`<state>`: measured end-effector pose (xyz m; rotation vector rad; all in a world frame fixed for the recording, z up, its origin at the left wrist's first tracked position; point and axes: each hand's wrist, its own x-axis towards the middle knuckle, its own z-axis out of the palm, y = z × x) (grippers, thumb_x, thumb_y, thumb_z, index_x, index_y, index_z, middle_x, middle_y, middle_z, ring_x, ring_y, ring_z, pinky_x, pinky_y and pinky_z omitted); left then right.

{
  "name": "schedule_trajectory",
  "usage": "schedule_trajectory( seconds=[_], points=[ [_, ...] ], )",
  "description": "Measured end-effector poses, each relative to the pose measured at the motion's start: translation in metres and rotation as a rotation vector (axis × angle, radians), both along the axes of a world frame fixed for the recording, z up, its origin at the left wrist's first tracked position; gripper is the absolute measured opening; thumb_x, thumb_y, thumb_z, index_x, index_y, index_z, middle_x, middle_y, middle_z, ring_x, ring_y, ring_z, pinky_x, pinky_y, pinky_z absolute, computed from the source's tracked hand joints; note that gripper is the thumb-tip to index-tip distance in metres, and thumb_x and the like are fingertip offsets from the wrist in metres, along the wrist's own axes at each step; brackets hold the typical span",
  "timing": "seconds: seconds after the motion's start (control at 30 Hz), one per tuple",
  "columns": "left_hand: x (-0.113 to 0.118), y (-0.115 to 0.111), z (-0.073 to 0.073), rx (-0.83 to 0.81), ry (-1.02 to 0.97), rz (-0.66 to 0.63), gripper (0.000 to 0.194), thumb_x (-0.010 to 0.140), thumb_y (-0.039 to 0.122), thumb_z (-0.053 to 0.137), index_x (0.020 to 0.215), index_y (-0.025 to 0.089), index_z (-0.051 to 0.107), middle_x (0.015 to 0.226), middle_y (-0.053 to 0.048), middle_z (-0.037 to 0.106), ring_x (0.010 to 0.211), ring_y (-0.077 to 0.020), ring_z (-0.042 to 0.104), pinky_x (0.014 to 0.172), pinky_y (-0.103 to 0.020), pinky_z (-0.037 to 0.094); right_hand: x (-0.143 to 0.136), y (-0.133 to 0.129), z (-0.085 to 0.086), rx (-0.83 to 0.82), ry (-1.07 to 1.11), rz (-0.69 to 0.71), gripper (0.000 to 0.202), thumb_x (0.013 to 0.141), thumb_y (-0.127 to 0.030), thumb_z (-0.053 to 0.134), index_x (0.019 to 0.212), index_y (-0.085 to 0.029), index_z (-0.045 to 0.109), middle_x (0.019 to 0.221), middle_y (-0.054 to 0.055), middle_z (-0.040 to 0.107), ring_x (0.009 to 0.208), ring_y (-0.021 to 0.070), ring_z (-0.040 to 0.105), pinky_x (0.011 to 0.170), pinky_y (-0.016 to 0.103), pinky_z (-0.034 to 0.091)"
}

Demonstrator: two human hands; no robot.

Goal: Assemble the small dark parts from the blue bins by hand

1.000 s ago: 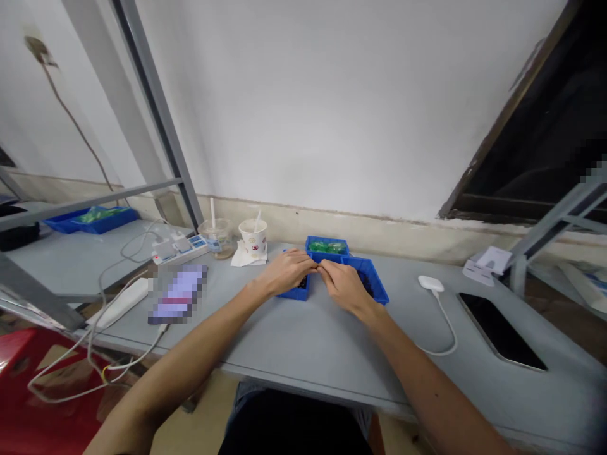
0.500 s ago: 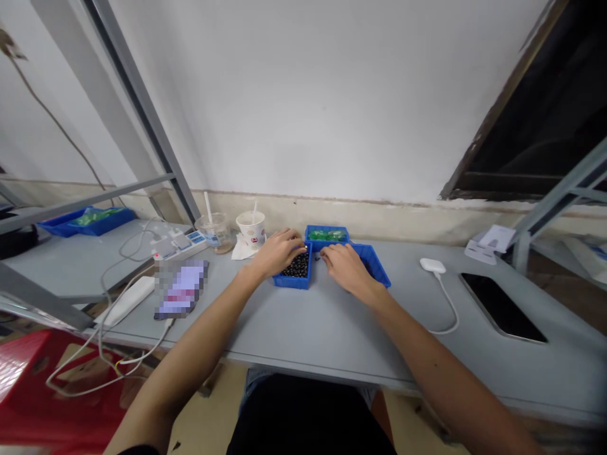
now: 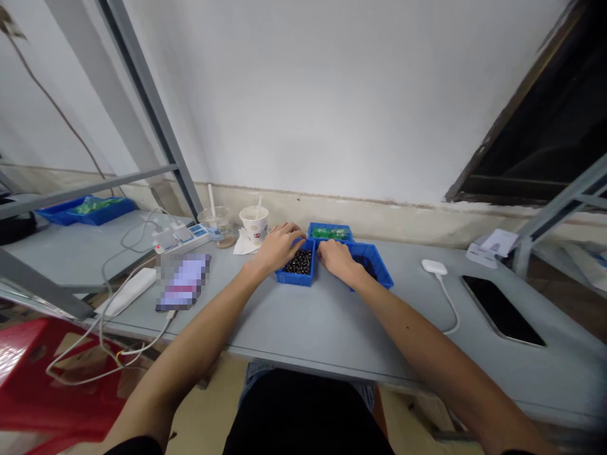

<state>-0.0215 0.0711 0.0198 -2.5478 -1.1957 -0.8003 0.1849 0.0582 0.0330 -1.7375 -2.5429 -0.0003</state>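
Note:
My left hand (image 3: 279,248) is over the back left of a small blue bin (image 3: 294,280) of shiny black pieces (image 3: 298,261). Its fingers bend together above the pieces; what they hold, if anything, is too small to make out. Just right of that bin is my right hand (image 3: 336,258), its fingers curled closed and their tips largely hidden. Whatever it holds cannot be seen. Partly behind the right wrist stands a larger blue bin (image 3: 383,273) with dark small parts (image 3: 366,265) inside.
Behind the hands, a third blue bin (image 3: 351,232) holds green-wrapped items (image 3: 329,234). Two drink cups, a paper cup (image 3: 255,226) and a clear cup (image 3: 219,229), stand left, near a power strip (image 3: 190,239) and phone (image 3: 184,281). Another phone (image 3: 502,309) and white charging case (image 3: 434,266) lie right.
My right hand has moved slightly left, towards the small bin, and its fingers are curled tighter. The left hand stays over the bin. The view has shifted slightly.

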Motion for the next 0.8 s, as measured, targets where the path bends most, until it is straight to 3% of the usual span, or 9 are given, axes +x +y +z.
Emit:
schedule_trajectory(
  seconds=[0.1,0.23,0.37,0.53,0.8],
  points=[
    [0.005,-0.006,0.002,0.004,-0.01,-0.049,0.029,0.107,0.029,0.046,0.122,0.021,0.07,0.117,-0.01,0.066,0.112,-0.026,0.06,0.101,-0.044,0.048,0.012,-0.004,0.003,0.019,0.074,0.03,0.027,0.092,-0.008,0.056,0.103,-0.017,0.079,0.106,0.014,0.079,0.103,0.0264,0.073,0.082,0.031,0.05],
    [0.013,-0.014,0.004,-0.032,0.028,-0.16,0.033,0.108,0.028,0.044,0.132,0.023,0.065,0.124,-0.01,0.067,0.117,-0.0262,0.059,0.102,-0.043,0.048,0.035,-0.013,0.003,0.092,0.389,0.235,0.03,0.094,-0.007,0.054,0.102,-0.022,0.079,0.099,0.005,0.08,0.095,0.0187,0.072,0.088,0.028,0.049],
    [0.021,-0.019,0.004,-0.078,0.09,-0.297,0.031,0.109,0.032,0.042,0.12,0.021,0.069,0.118,-0.009,0.069,0.111,-0.0242,0.062,0.102,-0.041,0.047,0.047,-0.022,-0.008,0.162,0.575,0.35,0.027,0.095,-0.009,0.053,0.1,-0.022,0.077,0.1,0.003,0.078,0.094,0.0177,0.07,0.091,0.03,0.049],
    [0.024,-0.022,0.004,-0.054,0.086,-0.346,0.032,0.11,0.034,0.042,0.108,0.019,0.07,0.107,-0.008,0.071,0.104,-0.0226,0.062,0.097,-0.038,0.047,0.047,-0.028,-0.02,0.188,0.641,0.364,0.024,0.101,-0.015,0.051,0.104,-0.021,0.074,0.102,0.005,0.076,0.096,0.019,0.068,0.091,0.031,0.049],
    [0.024,-0.028,0.01,0.007,0.012,-0.308,0.029,0.11,0.034,0.045,0.11,0.02,0.07,0.107,-0.006,0.074,0.102,-0.0212,0.066,0.094,-0.037,0.046,0.045,-0.036,-0.022,0.309,0.603,0.283,0.023,0.106,-0.027,0.052,0.111,-0.02,0.073,0.105,0.008,0.076,0.099,0.0208,0.068,0.095,0.033,0.049]
  ],
)
